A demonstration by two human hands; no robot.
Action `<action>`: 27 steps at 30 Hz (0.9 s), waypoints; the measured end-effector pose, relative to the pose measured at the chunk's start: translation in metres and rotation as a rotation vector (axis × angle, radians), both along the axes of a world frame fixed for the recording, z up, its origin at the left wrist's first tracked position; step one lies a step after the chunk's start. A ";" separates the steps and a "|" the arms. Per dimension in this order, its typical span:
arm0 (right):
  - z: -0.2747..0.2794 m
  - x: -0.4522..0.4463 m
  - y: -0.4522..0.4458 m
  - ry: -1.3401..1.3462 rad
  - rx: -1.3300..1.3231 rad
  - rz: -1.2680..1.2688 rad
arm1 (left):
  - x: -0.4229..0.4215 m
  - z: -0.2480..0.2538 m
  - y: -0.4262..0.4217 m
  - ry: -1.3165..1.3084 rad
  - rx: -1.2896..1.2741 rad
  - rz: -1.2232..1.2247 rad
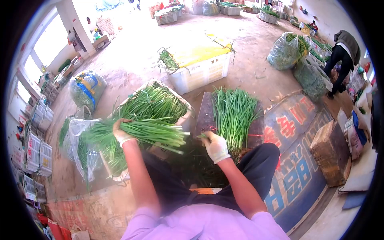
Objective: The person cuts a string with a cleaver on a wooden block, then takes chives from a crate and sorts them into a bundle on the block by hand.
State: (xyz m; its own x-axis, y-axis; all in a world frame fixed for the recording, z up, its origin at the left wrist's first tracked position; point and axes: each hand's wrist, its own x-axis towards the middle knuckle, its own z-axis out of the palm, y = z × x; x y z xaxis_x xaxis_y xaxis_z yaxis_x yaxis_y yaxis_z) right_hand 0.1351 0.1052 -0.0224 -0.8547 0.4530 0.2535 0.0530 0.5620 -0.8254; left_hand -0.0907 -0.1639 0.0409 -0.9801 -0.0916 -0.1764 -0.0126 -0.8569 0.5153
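Observation:
My left hand (123,132), in a pale glove, is closed around a bunch of garlic chives (156,134). The bunch lies sideways, pale stem ends to the right, leaves trailing left over a clear plastic bag (82,134). Under it stands a crate (185,105) heaped with loose chives (154,102). My right hand (215,147), also gloved, is pinched near the front edge of a dark board (203,114); a small greenish bit shows at its fingertips, too small to name. On that board rests another pile of chives (236,114), with a red strip beside it.
Ahead stands a white crate (204,78) under a yellow cover (200,54). Full bags sit at left (88,90) and right (288,52). A wooden block (332,154) is at my right, beside a printed sheet (292,148). Another person (344,56) bends over at far right.

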 end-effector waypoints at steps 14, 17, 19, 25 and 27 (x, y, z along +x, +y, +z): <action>-0.004 -0.009 -0.034 -0.015 -1.453 0.410 | 0.006 0.005 0.010 -0.132 -0.016 0.111; -0.039 0.001 -0.009 -0.258 -1.130 0.387 | 0.003 -0.001 0.001 -0.144 -0.006 0.133; -0.060 0.005 0.001 -0.430 -0.500 0.470 | 0.005 0.004 0.004 -0.186 0.000 0.140; 0.005 0.000 -0.014 -0.227 -0.923 0.307 | -0.007 -0.011 0.001 -0.136 -0.021 0.122; 0.023 -0.003 -0.022 -0.197 -0.867 0.447 | -0.004 -0.008 0.006 -0.108 -0.040 0.080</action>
State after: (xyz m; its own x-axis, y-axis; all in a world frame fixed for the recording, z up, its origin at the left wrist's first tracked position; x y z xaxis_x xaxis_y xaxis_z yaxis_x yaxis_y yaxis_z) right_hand 0.1322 0.0830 0.0002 -0.9833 0.0403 -0.1776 0.1638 -0.2301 -0.9593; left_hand -0.0949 -0.1578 0.0325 -0.9449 -0.1780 -0.2748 -0.0019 -0.8364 0.5481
